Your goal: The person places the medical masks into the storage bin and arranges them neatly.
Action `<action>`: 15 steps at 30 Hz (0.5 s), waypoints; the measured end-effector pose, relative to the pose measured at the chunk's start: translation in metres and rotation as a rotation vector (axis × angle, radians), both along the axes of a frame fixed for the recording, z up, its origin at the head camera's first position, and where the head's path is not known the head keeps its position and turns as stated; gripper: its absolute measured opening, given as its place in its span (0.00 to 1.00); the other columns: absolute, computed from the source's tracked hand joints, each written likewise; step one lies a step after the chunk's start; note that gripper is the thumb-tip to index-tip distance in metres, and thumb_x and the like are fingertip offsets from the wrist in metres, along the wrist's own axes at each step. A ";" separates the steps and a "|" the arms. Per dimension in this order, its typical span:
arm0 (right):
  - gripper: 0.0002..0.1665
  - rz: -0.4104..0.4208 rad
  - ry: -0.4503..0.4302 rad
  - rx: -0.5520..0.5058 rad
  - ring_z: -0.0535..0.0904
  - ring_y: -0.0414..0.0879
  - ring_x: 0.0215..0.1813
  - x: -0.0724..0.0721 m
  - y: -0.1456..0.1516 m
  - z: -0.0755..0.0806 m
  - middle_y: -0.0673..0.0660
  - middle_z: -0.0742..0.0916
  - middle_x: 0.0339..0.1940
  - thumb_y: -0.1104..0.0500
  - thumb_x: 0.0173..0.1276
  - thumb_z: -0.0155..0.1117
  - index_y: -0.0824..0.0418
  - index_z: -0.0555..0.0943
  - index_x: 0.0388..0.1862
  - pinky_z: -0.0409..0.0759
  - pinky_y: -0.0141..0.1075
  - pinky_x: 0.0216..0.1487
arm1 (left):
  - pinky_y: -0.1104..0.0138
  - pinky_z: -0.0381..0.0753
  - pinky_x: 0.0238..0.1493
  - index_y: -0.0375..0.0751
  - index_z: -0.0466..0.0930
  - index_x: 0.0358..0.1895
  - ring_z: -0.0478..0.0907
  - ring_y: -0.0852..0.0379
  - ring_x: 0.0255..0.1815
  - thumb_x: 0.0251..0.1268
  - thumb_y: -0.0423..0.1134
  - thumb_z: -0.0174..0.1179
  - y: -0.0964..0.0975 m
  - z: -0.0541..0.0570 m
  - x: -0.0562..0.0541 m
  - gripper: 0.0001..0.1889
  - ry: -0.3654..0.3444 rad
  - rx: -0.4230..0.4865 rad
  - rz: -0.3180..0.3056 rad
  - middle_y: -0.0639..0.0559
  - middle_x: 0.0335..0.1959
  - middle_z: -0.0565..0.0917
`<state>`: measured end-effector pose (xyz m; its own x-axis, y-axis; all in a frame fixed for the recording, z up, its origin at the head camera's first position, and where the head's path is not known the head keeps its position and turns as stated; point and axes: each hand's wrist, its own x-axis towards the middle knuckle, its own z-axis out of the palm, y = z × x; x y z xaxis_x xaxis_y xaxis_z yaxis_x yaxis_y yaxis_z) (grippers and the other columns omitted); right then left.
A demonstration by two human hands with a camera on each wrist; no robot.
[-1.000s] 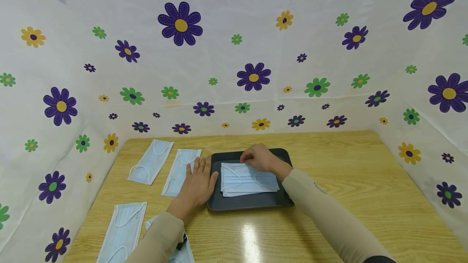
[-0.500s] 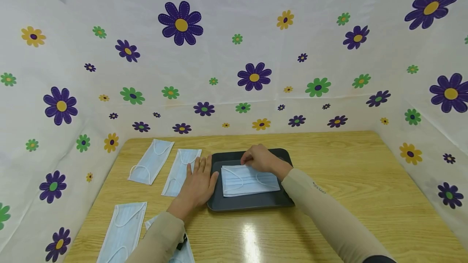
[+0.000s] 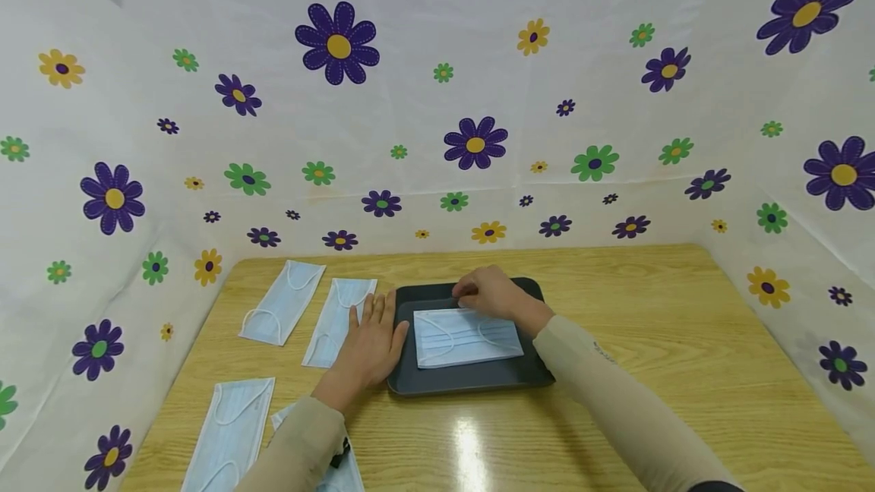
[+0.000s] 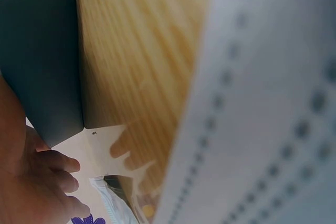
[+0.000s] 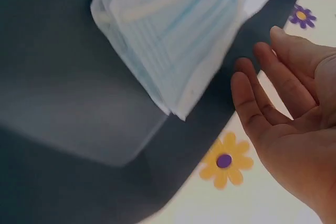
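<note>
At the left of the worktop [image 3: 649, 325], a front mask [image 3: 229, 427] and a back mask [image 3: 282, 304] lie with their long axes running away from the person; another mask [image 3: 345, 473] shows partly beneath the left sleeve [image 3: 294, 439]. A further mask [image 3: 335, 325] lies just beside the left hand [image 3: 372, 344], which rests, fingers straight, along the left rim of the dark tray [image 3: 472, 380], its thumb pointing inward. Inside the tray sits the pile of masks [image 3: 465, 340], its long axis running side to side, roughly parallel to the tray's long edges. The right hand [image 3: 494, 294] is nearer to it: its fingers, loosely bent and holding nothing, are just beyond the pile's far edge, so the pile lies from them toward the person, with a narrow gap visible in the right wrist view.
</note>
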<state>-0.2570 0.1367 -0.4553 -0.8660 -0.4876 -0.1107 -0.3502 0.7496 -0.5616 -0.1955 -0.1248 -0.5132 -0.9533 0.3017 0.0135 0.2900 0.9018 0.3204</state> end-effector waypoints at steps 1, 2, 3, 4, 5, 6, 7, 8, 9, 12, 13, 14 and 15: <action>0.14 -0.012 -0.005 -0.013 0.89 0.51 0.55 0.001 0.003 0.003 0.57 0.93 0.52 0.62 0.77 0.67 0.64 0.89 0.56 0.87 0.45 0.58 | 0.30 0.46 0.81 0.32 0.47 0.85 0.48 0.30 0.87 0.88 0.54 0.39 0.000 0.000 0.000 0.37 -0.001 -0.001 0.000 0.28 0.83 0.59; 0.15 -0.017 0.002 -0.020 0.89 0.51 0.55 0.001 0.005 0.005 0.58 0.92 0.52 0.61 0.77 0.66 0.64 0.88 0.57 0.87 0.45 0.58 | 0.30 0.46 0.81 0.32 0.47 0.85 0.48 0.30 0.87 0.88 0.54 0.39 0.000 0.000 0.000 0.37 -0.002 -0.001 0.001 0.28 0.83 0.58; 0.16 -0.021 0.015 -0.025 0.89 0.51 0.55 0.003 0.009 0.007 0.58 0.92 0.52 0.59 0.78 0.66 0.65 0.87 0.59 0.87 0.46 0.58 | 0.30 0.46 0.81 0.32 0.47 0.85 0.48 0.30 0.87 0.88 0.54 0.39 0.000 0.000 0.000 0.37 -0.001 0.000 0.001 0.28 0.83 0.58; 0.17 -0.023 0.035 -0.029 0.89 0.52 0.55 0.004 0.012 0.009 0.59 0.92 0.52 0.58 0.79 0.65 0.66 0.87 0.59 0.87 0.47 0.58 | 0.30 0.46 0.81 0.32 0.46 0.85 0.48 0.30 0.87 0.88 0.54 0.39 0.000 0.000 0.000 0.37 -0.002 -0.002 0.001 0.28 0.83 0.58; 0.18 -0.030 0.054 -0.033 0.89 0.53 0.55 0.005 0.016 0.011 0.60 0.92 0.53 0.57 0.80 0.63 0.66 0.86 0.60 0.87 0.48 0.58 | 0.30 0.46 0.81 0.32 0.46 0.85 0.47 0.30 0.87 0.88 0.54 0.38 0.000 0.000 -0.001 0.37 -0.004 -0.003 0.001 0.28 0.83 0.58; 0.19 -0.037 0.077 -0.033 0.88 0.54 0.56 0.007 0.020 0.012 0.61 0.92 0.55 0.56 0.81 0.62 0.66 0.86 0.61 0.87 0.49 0.59 | 0.30 0.46 0.81 0.32 0.46 0.85 0.47 0.30 0.87 0.88 0.54 0.38 0.000 0.000 -0.001 0.37 -0.005 -0.005 0.001 0.28 0.83 0.58; 0.20 -0.043 0.101 -0.035 0.88 0.56 0.57 0.009 0.025 0.013 0.62 0.91 0.56 0.55 0.82 0.61 0.67 0.85 0.62 0.86 0.51 0.59 | 0.30 0.46 0.81 0.32 0.46 0.85 0.47 0.30 0.87 0.88 0.54 0.38 0.000 0.000 -0.001 0.37 -0.005 -0.004 0.001 0.28 0.83 0.58; 0.21 -0.051 0.124 -0.036 0.87 0.58 0.59 0.011 0.029 0.014 0.63 0.90 0.58 0.54 0.83 0.59 0.67 0.84 0.63 0.85 0.53 0.61 | 0.30 0.46 0.81 0.32 0.46 0.85 0.47 0.30 0.87 0.88 0.54 0.38 0.000 0.000 -0.001 0.37 -0.005 -0.004 0.001 0.28 0.83 0.58; 0.22 -0.061 0.146 -0.034 0.86 0.60 0.61 0.014 0.033 0.015 0.65 0.89 0.61 0.54 0.83 0.58 0.68 0.83 0.65 0.84 0.55 0.63 | 0.30 0.46 0.81 0.32 0.46 0.85 0.47 0.30 0.87 0.88 0.54 0.38 0.000 0.000 -0.001 0.37 -0.005 -0.004 0.001 0.28 0.83 0.58; 0.27 -0.095 0.190 -0.030 0.78 0.67 0.72 0.023 0.047 0.013 0.70 0.81 0.72 0.52 0.85 0.56 0.70 0.78 0.71 0.76 0.60 0.72 | 0.31 0.46 0.82 0.32 0.46 0.86 0.47 0.30 0.87 0.88 0.54 0.39 0.000 0.000 -0.001 0.37 -0.009 -0.001 0.003 0.28 0.83 0.58; 0.29 -0.104 0.201 -0.024 0.75 0.68 0.75 0.026 0.051 0.012 0.72 0.77 0.75 0.51 0.85 0.55 0.70 0.75 0.73 0.73 0.62 0.74 | 0.31 0.46 0.82 0.33 0.46 0.86 0.47 0.30 0.87 0.88 0.54 0.39 0.000 0.000 -0.001 0.37 -0.013 -0.001 0.004 0.28 0.83 0.58; 0.31 -0.117 0.205 -0.016 0.71 0.70 0.78 0.029 0.056 0.010 0.73 0.73 0.78 0.50 0.86 0.54 0.71 0.73 0.75 0.69 0.63 0.76 | 0.31 0.45 0.82 0.33 0.46 0.86 0.47 0.31 0.87 0.88 0.54 0.38 0.000 0.000 -0.001 0.37 -0.015 -0.002 0.005 0.29 0.83 0.58; 0.34 -0.128 0.203 -0.012 0.67 0.71 0.80 0.033 0.060 0.008 0.74 0.69 0.81 0.49 0.86 0.52 0.71 0.70 0.77 0.66 0.65 0.78 | 0.31 0.45 0.82 0.33 0.46 0.86 0.47 0.31 0.87 0.88 0.54 0.39 0.000 0.000 -0.001 0.37 -0.016 0.000 0.006 0.29 0.83 0.58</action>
